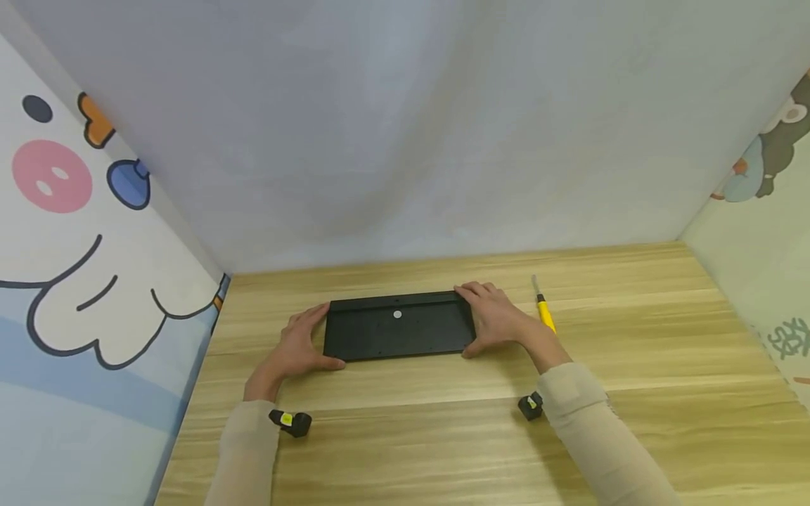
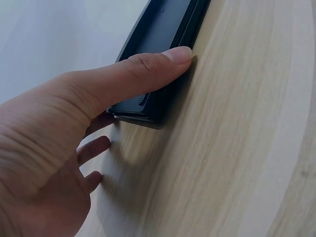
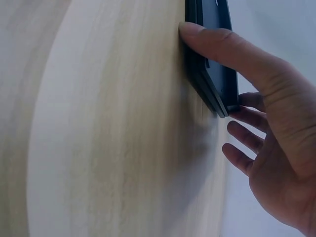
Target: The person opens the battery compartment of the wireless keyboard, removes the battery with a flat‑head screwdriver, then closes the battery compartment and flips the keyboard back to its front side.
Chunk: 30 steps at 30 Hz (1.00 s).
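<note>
A flat black rectangular case (image 1: pixel 380 334), with a raised rim, a band along its far edge and a round white spot, lies between the two hands. My left hand (image 1: pixel 300 348) grips its left end, thumb over the near edge and fingers toward the far corner. In the left wrist view that thumb (image 2: pixel 158 64) crosses the rim, while the lower fingers hang off the case. The right end is held by my right hand (image 1: pixel 496 318) in the same way. Its thumb (image 3: pixel 212 42) lies over the near edge in the right wrist view.
A screwdriver (image 1: pixel 545 315) with a yellow and black handle lies right of the case, beside the right forearm. The wood-grain table (image 1: pixel 405 436) meets a pale wall (image 1: pixel 405 140) at the back. Cartoon-printed walls (image 1: pixel 126 281) stand at both sides.
</note>
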Available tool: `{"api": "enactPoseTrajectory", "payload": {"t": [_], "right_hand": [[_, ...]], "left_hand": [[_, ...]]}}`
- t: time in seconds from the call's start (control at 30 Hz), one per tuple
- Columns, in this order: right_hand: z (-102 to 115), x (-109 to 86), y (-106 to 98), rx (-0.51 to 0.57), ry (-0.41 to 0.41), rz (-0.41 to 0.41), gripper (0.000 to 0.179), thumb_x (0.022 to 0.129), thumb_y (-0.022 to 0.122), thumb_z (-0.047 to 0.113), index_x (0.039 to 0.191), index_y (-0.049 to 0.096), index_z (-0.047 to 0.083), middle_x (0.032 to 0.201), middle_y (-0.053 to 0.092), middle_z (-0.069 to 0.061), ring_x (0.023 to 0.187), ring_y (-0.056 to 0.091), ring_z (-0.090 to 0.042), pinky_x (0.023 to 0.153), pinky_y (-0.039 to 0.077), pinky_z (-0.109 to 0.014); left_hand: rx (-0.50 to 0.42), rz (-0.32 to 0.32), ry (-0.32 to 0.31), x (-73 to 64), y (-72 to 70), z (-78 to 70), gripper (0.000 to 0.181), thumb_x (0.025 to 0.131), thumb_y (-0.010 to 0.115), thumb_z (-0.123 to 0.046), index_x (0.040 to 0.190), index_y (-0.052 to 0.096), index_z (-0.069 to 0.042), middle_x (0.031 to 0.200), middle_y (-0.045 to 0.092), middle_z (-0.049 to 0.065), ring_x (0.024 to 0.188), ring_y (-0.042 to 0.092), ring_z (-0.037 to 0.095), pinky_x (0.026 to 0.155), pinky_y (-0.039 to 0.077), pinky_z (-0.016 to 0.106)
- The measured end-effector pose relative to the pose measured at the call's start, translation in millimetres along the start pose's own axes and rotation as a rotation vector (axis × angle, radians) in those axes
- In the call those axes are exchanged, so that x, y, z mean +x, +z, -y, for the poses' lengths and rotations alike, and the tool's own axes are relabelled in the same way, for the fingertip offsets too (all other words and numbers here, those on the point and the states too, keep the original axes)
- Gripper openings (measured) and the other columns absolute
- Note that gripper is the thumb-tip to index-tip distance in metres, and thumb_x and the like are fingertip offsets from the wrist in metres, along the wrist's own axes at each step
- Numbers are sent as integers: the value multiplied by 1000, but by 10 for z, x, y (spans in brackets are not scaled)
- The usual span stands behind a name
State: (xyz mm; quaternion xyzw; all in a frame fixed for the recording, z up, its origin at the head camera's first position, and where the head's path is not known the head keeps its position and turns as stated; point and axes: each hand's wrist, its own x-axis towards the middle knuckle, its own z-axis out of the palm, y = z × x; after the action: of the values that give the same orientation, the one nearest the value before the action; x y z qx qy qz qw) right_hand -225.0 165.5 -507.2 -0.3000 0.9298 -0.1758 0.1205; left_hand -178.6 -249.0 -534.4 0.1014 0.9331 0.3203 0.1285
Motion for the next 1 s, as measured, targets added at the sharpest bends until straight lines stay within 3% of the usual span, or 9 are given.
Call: {"api": "enactPoseTrajectory", "payload": {"t": [0.33,0.5,0.63,0.8,1.0], "right_hand": [[-37,-53,11,60,-7,-25,125,64,94,53,159,31,2,161,37,-21,143,38,-44,118,34,-66],[-30,-63,-24,106,15,-41,119,68,90,58,160,33,8,162,35,-18,147,34,-42,121,32,-66],[-24,-54,-21,140,43,-57,102,79,84,55,159,37,12,160,38,-14,148,34,-38,122,33,-63],[12,-12,10,164,40,-160,65,95,72,42,148,52,9,145,51,-14,136,46,-35,116,44,-56],[100,58,25,161,27,-266,37,100,67,27,129,68,5,125,63,-13,120,57,-33,107,51,-51]], "left_hand": [[1,11,-43,-3,-12,-45,115,75,89,-48,164,24,-15,169,23,16,155,17,46,120,26,75],[16,-49,-17,34,-7,-138,108,80,85,-48,163,25,-12,167,24,18,153,17,48,120,20,75],[14,-100,34,78,8,-250,99,84,83,-44,162,30,-12,165,28,18,152,19,47,118,19,74],[-10,-134,96,158,82,-372,87,87,80,-36,159,36,-12,163,32,17,152,21,45,119,17,72],[47,-157,146,298,217,-518,76,92,76,-36,156,43,-12,159,40,17,150,29,44,119,22,72]]}}
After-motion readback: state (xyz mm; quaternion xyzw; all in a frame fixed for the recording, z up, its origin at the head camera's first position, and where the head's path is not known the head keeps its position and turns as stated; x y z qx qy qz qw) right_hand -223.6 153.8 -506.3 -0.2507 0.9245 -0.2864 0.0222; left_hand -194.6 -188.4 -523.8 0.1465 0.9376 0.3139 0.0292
